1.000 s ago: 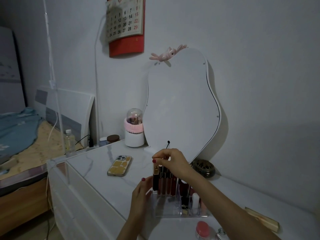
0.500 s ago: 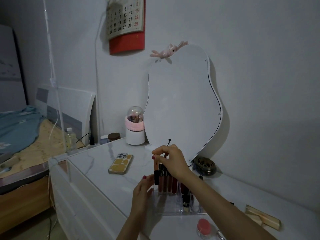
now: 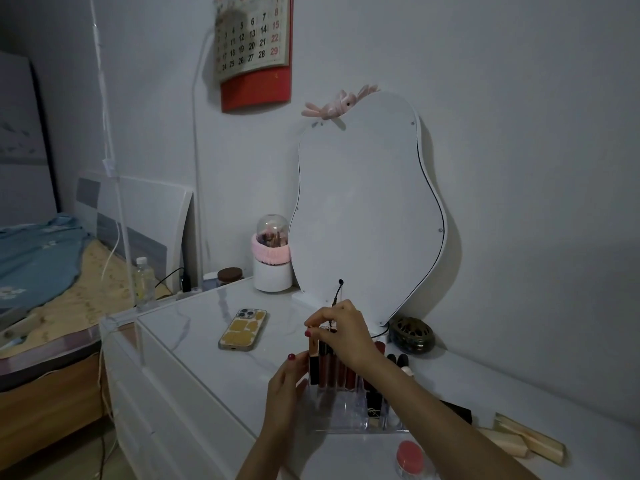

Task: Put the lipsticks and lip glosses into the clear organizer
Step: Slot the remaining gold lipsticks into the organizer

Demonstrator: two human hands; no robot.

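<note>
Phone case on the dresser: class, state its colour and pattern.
The phone case is clear with gold blocky patches, seen in the head view.

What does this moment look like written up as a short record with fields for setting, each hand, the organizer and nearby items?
setting: white marble-pattern dresser top in a dim bedroom
right hand: pinching the gold cap of a tall lipstick tube at the organizer's back left corner
left hand: against the left wall of the clear acrylic organizer
organizer: back row holds dark red lip gloss tubes, upright
nearby: phone in a yellow case, round pink-lidded jar, curvy white mirror
</note>
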